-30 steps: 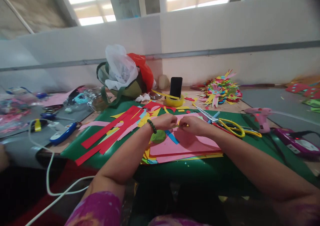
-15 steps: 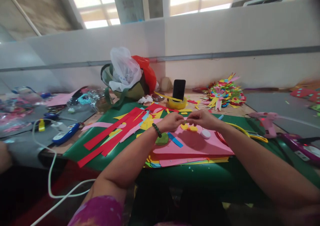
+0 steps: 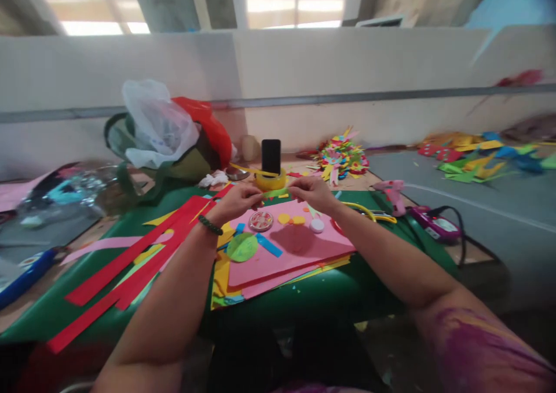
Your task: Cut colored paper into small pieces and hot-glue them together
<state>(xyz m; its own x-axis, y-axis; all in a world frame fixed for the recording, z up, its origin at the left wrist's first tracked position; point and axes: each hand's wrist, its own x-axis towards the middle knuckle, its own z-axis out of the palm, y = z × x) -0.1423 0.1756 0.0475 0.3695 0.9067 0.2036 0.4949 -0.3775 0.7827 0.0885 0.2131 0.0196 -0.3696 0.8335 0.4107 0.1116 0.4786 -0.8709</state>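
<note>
A short light-green strip (image 3: 276, 193) is stretched between my two hands above the far edge of the pink paper sheets (image 3: 260, 272). My left hand (image 3: 240, 202), with a dark beaded bracelet at its wrist, pinches the left end. At the other end, the fingers of my right hand (image 3: 316, 193) are closed on the strip. Below them on the pink paper lie a green paper circle (image 3: 242, 247), a blue strip (image 3: 269, 245), a round case with red and white bits (image 3: 261, 221), small yellow pieces (image 3: 284, 218) and a white round lid (image 3: 317, 225).
Long red strips (image 3: 143, 254) lie on the left of the green mat. A phone (image 3: 271, 156) stands at a yellow tape roll (image 3: 270, 182). Further right are a colourful paper pile (image 3: 341, 160), a pink glue gun (image 3: 393, 196) and a purple device (image 3: 434, 225). A bag (image 3: 182, 149) sits back left.
My hands have moved apart, and the green strip now shows stretched between them. The round case has come into sight. The view has turned to the right.
</note>
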